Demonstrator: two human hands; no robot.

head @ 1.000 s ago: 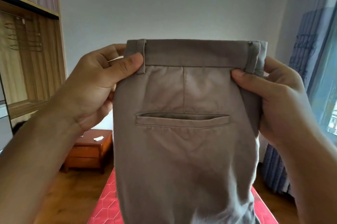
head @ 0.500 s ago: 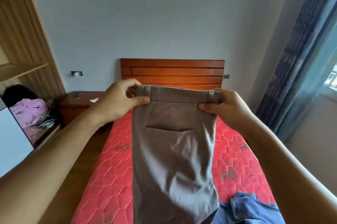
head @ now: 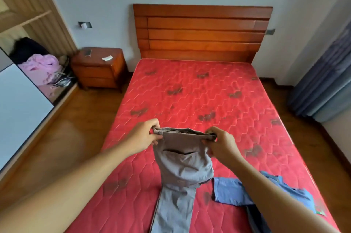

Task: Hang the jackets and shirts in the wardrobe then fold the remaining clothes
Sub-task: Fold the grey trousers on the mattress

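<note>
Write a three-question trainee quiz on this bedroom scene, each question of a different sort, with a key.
1. True or false: the grey trousers are held up by one hand only.
2. Multiple choice: the blue garment lies A) on the nightstand, B) on the red mattress, to the right of the trousers, C) on the floor.
3. Fill in: the hands grip the trousers at the ____.

Key
1. False: the left hand and the right hand each grip one end.
2. B.
3. Waistband.
</note>
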